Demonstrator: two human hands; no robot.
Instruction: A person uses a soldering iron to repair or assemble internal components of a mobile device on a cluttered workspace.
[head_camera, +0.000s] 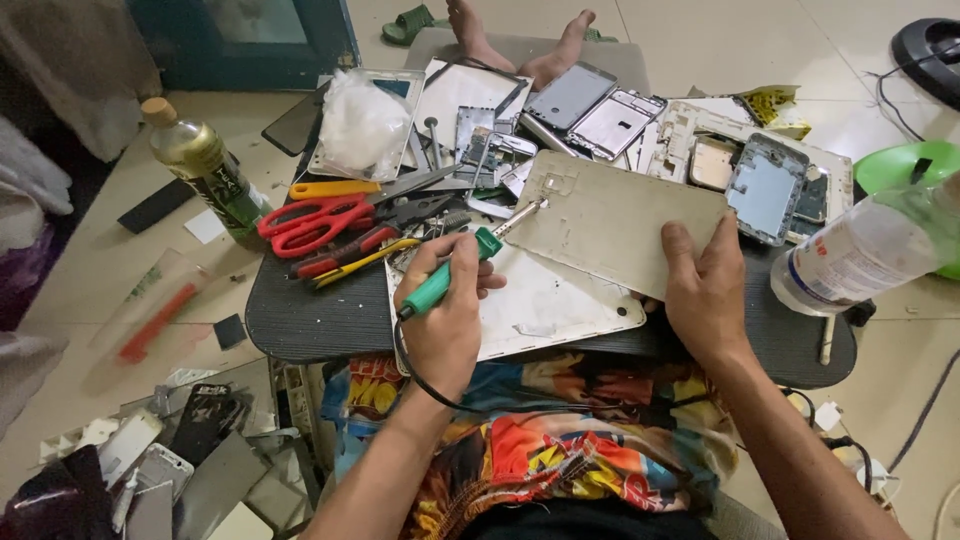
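Observation:
My left hand (444, 312) grips a green-handled soldering iron (452, 272) like a pen, its metal tip touching the near-left edge of a pale metal phone back panel (615, 218). My right hand (707, 283) holds that panel by its lower right corner, tilted up off the dark lap board (300, 318). Under the panel lies a larger white tablet back cover (560, 300). The iron's black cord loops down past my left wrist.
Red-handled scissors (315, 220), pliers and screwdrivers lie left on the board. Several phone frames and covers (620, 120) crowd its far side. A green glass bottle (205, 168) stands left, a clear plastic bottle (860, 255) right. Phone parts litter the floor (170, 460). Another person's feet (520, 45) rest beyond.

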